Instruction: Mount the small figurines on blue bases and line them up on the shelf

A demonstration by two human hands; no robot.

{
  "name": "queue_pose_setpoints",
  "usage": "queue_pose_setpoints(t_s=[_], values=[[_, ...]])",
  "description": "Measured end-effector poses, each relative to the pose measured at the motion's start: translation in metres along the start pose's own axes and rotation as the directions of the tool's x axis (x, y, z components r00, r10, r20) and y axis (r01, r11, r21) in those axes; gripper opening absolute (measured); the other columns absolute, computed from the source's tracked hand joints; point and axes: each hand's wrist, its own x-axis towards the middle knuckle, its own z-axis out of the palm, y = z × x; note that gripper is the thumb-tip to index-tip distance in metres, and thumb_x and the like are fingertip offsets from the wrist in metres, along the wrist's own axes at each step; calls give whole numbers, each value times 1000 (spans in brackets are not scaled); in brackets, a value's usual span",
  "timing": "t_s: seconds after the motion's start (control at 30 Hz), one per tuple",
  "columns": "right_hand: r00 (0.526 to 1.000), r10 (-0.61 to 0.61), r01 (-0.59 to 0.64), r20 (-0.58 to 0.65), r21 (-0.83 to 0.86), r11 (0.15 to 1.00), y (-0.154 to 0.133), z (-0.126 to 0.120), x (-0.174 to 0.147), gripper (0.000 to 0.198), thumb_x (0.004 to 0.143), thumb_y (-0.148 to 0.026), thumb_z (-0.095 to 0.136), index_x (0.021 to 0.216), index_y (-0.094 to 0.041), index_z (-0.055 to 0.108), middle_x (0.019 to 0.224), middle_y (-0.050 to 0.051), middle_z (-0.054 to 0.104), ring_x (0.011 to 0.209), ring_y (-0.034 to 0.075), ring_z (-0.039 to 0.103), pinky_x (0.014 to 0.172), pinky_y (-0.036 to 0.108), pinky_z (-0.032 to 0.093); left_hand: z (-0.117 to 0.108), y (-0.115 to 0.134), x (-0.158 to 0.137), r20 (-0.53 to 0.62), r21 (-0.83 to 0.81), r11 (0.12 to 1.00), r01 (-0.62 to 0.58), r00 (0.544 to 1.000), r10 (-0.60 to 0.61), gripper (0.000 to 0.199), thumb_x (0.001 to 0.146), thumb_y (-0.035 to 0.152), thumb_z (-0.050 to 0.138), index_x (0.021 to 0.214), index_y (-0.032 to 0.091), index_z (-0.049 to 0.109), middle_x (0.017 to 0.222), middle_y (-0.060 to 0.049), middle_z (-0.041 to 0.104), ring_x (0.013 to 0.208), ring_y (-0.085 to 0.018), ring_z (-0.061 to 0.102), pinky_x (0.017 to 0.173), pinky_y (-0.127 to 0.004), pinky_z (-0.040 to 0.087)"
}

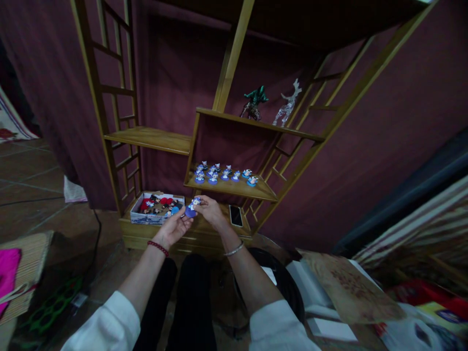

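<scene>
A small figurine (pixel 195 201) on a round purple base is held in front of the low shelf. My right hand (pixel 210 211) pinches its upper part from the right. From the left, my left hand (pixel 176 227) grips the edge of the base between thumb and fingers, palm turned up. Just left of the hands, a cardboard box (pixel 146 220) holds several more small figurines in red, black and blue. Above them, rows of similar purple-based figurines (pixel 213 178) stand on the small shelf (pixel 234 187), with blue-based ones (pixel 252 181) at their right end.
A phone (pixel 236 216) lies on the bottom board right of my hands. Higher up stand a dark green statuette (pixel 254 103) and a clear deer figure (pixel 288 105). Wooden uprights (pixel 234 53) frame the shelves. White boxes (pixel 314 287) and a black round container (pixel 292 292) sit at lower right.
</scene>
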Motion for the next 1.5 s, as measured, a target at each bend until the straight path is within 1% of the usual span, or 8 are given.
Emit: queue_pose_setpoints(t_s=[0.23,0.43,0.6,0.8,1.1,1.3,1.5], values=[[1000,-18,18,0,-11,1000,-1,-11,-6,33,59,-12,61,90,-19,57,71,-4,61,59,9,56,58,21,48,11,-10,3,-31,-18,1000,16,999,-16,15,84,24,48,83,11,55,74,-9,63,52,-8,55,44,-16,45],[999,-27,28,23,-35,999,-2,-24,-10,32,61,-12,59,92,-19,56,72,-3,61,61,10,57,56,22,48,16,-19,10,-42,-21,999,27,999,-28,18,84,24,48,82,8,56,74,-11,63,52,-8,55,44,-15,45],[999,-36,38,31,-71,997,-1,-34,-12,31,62,-13,59,93,-18,56,73,-2,62,64,11,58,59,23,49,18,-26,16,-25,-30,998,46,999,-47,20,83,26,49,81,8,57,75,-12,63,52,-8,55,43,-15,45],[999,-27,29,44,-39,999,2,-42,-13,30,62,-16,60,92,-17,56,75,-1,63,66,11,59,60,23,49,20,-30,21,-46,-63,996,62,997,-65,19,84,25,47,79,9,56,71,-10,62,51,-8,54,43,-15,45],[998,-35,36,49,-14,999,7,-44,-12,30,63,-23,61,93,-17,57,77,1,63,65,12,59,56,22,49,17,-32,25,-22,-72,996,62,998,-63,18,83,23,50,79,8,56,75,-13,63,52,-8,54,44,-15,45],[995,-47,49,88,-18,999,2,-44,-13,32,60,-23,64,91,-17,58,79,1,63,71,12,59,62,23,49,20,-29,20,-45,-91,993,76,996,-80,19,83,24,49,76,8,56,73,-14,62,51,-7,54,43,-14,44],[993,-43,48,106,-44,998,0,-40,-13,33,60,-23,63,93,-17,58,80,1,63,72,13,59,66,26,49,19,-27,17,-57,-101,992,77,995,-83,20,83,27,50,75,9,56,71,-11,62,48,-6,52,41,-14,44]])
